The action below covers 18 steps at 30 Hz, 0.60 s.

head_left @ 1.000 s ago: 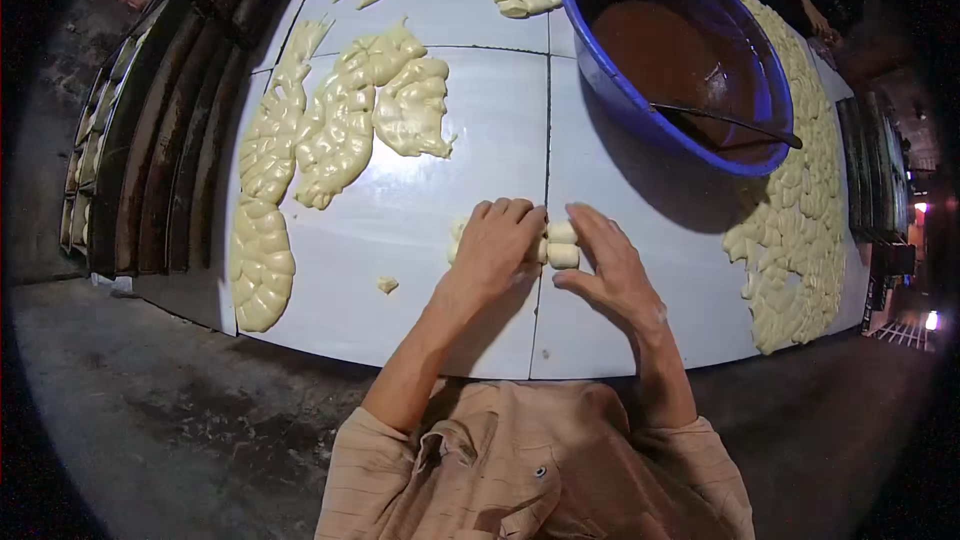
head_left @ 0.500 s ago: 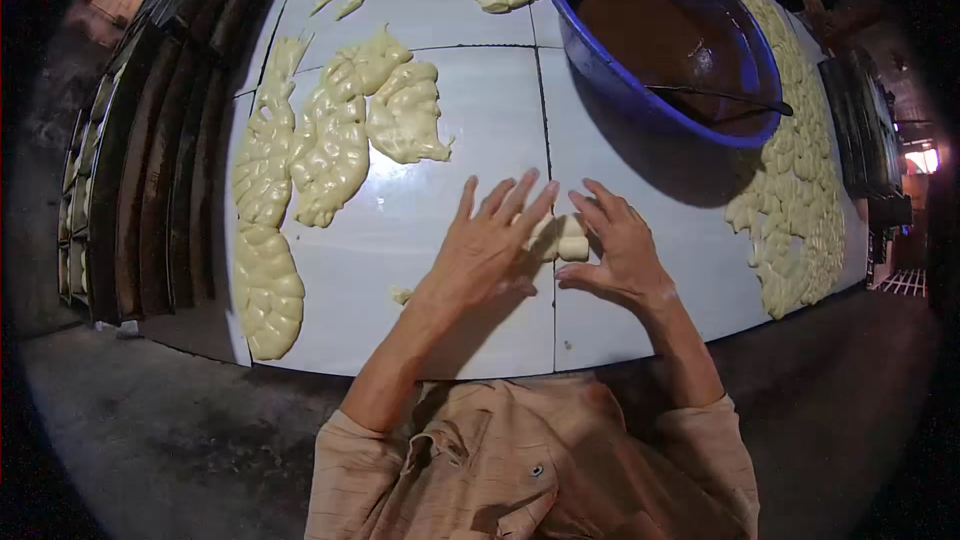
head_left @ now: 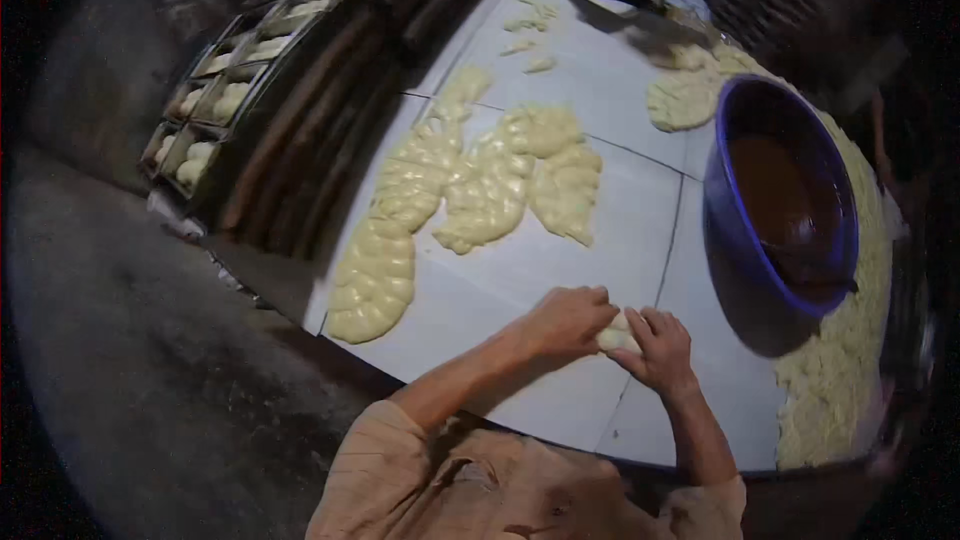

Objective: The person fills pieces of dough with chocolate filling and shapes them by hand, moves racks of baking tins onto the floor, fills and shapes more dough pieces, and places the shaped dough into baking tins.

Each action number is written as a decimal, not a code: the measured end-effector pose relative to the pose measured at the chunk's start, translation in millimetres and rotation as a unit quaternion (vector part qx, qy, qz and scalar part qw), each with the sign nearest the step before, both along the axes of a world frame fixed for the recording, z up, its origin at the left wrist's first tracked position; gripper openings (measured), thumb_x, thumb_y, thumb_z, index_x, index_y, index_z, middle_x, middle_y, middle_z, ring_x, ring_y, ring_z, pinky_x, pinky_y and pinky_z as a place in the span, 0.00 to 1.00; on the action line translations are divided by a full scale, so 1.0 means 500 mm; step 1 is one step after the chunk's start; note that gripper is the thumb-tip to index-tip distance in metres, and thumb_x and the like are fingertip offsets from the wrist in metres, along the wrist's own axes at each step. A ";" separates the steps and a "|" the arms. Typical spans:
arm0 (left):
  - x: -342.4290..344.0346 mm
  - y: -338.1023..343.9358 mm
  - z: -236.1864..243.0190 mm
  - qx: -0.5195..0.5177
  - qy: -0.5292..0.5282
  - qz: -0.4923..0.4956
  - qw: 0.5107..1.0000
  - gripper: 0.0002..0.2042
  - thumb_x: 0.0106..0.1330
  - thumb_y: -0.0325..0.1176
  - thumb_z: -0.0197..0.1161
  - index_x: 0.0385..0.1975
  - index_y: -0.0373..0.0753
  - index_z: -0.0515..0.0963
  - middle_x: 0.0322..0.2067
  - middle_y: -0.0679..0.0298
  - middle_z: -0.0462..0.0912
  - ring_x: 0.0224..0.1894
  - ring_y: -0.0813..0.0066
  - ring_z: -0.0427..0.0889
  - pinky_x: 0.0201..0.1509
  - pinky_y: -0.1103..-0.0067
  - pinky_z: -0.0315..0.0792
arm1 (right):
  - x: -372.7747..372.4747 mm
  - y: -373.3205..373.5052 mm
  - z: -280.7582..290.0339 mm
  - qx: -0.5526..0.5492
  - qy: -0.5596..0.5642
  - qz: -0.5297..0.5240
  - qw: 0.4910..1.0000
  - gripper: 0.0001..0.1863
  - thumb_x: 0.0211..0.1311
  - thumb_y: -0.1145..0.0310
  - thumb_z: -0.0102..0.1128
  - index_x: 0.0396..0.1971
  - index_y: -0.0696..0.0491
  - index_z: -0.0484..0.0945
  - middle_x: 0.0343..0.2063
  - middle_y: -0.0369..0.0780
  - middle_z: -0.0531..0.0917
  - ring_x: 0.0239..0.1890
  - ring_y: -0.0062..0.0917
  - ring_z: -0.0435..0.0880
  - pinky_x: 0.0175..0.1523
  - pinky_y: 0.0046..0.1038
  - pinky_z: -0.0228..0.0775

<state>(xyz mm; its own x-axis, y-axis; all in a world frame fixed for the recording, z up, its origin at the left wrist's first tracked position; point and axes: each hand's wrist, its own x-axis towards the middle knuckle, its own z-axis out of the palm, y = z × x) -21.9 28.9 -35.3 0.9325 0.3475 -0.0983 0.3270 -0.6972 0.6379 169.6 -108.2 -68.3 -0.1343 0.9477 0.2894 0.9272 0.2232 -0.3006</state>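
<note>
Two hands (head_left: pixel 664 352) around probable dough (head_left: pixel 616 338)

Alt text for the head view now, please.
A person's left hand and right hand handle pale dough pieces at a white table. Flattened dough lies left, a blue basin of brown liquid right; compartmented trays hold dough at far left.

Site: bakery workroom, by its look a production shop rather than a home kitchen. Evidence: broad white worktable (head_left: pixel 640 225) with dark seams; sheets of pale, lobed dough (head_left: pixel 485 198) spread over its left part, more dough (head_left: pixel 830 395) along its right edge. Large blue basin (head_left: pixel 719 185) of brown liquid stands on the tabletop. Left of table: dark trays (head_left: pixel 300 135) divided into compartments (pale dough pieces (head_left: pixel 196 165) visible in several). Floor (head_left: pixel 120 280) grey, stained; lighting dim.
</note>
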 end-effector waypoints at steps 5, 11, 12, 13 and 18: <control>0.027 0.002 -0.052 -0.036 -0.062 0.000 0.997 0.15 0.50 0.37 0.67 0.35 0.37 0.78 0.33 0.53 0.80 0.38 0.49 0.81 0.41 0.60 0.74 | -0.023 0.010 0.065 -0.104 0.120 -0.053 0.986 0.18 0.48 0.59 0.71 0.35 0.57 0.82 0.30 0.45 0.82 0.32 0.39 0.84 0.36 0.38 0.75; -0.006 0.000 0.013 -0.124 -0.025 0.020 0.992 0.11 0.48 0.32 0.65 0.30 0.36 0.79 0.29 0.51 0.81 0.37 0.48 0.81 0.40 0.60 0.74 | -0.057 0.039 0.163 -0.316 0.368 -0.190 0.854 0.16 0.46 0.68 0.72 0.32 0.63 0.82 0.27 0.43 0.84 0.29 0.23 0.82 0.35 0.28 0.75; -0.010 0.003 0.005 -0.122 -0.007 0.009 0.992 0.11 0.47 0.32 0.65 0.30 0.37 0.79 0.29 0.51 0.82 0.37 0.48 0.82 0.40 0.60 0.74 | -0.035 0.037 0.131 -0.289 0.346 -0.115 0.885 0.17 0.45 0.68 0.73 0.34 0.63 0.82 0.27 0.43 0.84 0.29 0.23 0.82 0.36 0.27 0.75; -0.019 0.014 0.033 -0.075 -0.002 -0.023 0.997 0.11 0.47 0.32 0.66 0.30 0.37 0.79 0.28 0.53 0.82 0.37 0.50 0.82 0.39 0.60 0.74 | -0.016 0.033 0.097 -0.260 0.325 -0.049 0.908 0.19 0.45 0.67 0.74 0.35 0.62 0.83 0.26 0.42 0.84 0.29 0.22 0.82 0.37 0.26 0.76; -0.122 0.119 0.059 -0.021 -0.021 -0.084 0.996 0.10 0.46 0.32 0.67 0.29 0.37 0.79 0.27 0.54 0.82 0.35 0.51 0.83 0.37 0.61 0.75 | -0.109 0.134 0.159 -0.295 0.311 -0.029 0.903 0.20 0.43 0.64 0.77 0.35 0.60 0.83 0.29 0.40 0.84 0.31 0.21 0.81 0.38 0.25 0.75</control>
<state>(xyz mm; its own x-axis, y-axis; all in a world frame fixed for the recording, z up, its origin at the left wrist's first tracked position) -82.9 88.7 -5.8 0.9807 0.1826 -0.0692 0.1804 -0.7118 0.6788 115.1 -41.2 11.3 -0.0654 0.9620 -0.2652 0.5430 -0.1887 -0.8182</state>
